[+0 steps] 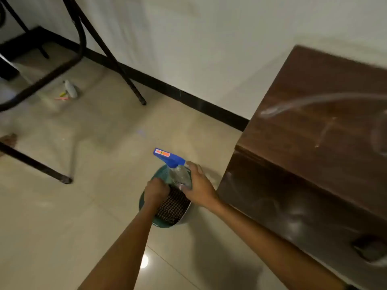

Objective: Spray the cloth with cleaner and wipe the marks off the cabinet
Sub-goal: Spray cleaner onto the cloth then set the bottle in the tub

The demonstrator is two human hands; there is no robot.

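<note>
Gripping the spray bottle [177,171] by its clear body with the right hand [199,189], inside the basket [142,203]; clenching the left hand [156,190] on the soft cloth [173,206] lying there. Likely feeling light and slick, so holding nearer the neck.

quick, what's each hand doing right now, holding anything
Left hand: curled on the dark cloth in the teal basket, apparently gripping it.
Right hand: holds the spray bottle by its clear body.
</note>
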